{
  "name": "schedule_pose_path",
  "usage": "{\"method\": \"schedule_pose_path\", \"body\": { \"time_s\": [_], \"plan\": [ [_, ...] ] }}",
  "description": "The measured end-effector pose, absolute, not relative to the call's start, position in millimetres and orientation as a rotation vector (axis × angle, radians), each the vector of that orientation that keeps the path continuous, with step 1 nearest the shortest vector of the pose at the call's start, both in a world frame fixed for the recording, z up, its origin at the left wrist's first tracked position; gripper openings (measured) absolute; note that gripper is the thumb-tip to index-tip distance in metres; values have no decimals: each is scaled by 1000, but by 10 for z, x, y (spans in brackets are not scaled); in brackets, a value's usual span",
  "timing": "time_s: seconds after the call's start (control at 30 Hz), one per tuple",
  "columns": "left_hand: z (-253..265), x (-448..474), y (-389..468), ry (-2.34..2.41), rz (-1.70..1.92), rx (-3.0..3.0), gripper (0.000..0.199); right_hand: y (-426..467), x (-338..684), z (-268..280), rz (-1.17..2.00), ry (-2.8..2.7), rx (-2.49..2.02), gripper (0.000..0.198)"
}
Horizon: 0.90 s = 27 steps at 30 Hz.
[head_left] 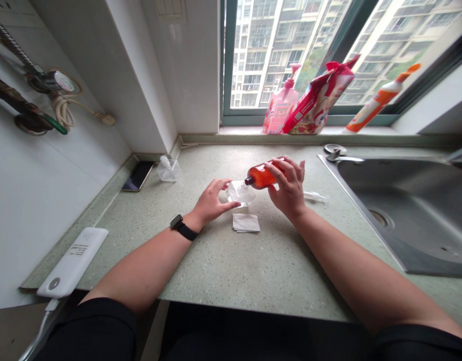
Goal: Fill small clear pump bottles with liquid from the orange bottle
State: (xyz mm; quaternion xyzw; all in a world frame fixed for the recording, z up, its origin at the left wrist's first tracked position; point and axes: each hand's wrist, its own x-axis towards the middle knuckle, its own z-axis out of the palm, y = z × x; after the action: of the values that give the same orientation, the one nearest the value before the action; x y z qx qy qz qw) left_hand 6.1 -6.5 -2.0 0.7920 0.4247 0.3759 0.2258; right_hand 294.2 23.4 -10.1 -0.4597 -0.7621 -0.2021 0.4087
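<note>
My right hand [289, 188] is wrapped around an amber bottle [263, 174], tilted nearly on its side with its dark, uncapped neck pointing left. Directly below that neck is a small clear container [241, 194] on the counter. My left hand [215, 200] curves around the container's left side, thumb in front and fingers behind. Whether liquid is flowing is too small to make out. Nearer to me lies a folded white tissue [246, 223]. A clear plastic piece [316, 197], perhaps a pump head, rests right of my right hand.
The speckled counter [215, 281] meets a steel sink [422, 215] on the right. At the back left are a phone [138, 176] and a clear plastic item [168, 169]. A white power bank [73, 261] sits left. A pump bottle [281, 108], red pouch [321, 100] and orange-white bottle [379, 103] line the sill.
</note>
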Motion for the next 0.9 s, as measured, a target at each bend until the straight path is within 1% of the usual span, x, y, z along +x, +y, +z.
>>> {"method": "schedule_pose_path", "body": {
  "time_s": [0.57, 0.9],
  "plan": [
    [-15, 58, -70, 1185, 1021, 2164, 72, 241, 2933, -99, -527, -1912, -1149, 91],
    [-7, 56, -70, 1185, 1020, 2143, 70, 238, 2920, -92, -522, -1901, -1150, 84]
  ]
}}
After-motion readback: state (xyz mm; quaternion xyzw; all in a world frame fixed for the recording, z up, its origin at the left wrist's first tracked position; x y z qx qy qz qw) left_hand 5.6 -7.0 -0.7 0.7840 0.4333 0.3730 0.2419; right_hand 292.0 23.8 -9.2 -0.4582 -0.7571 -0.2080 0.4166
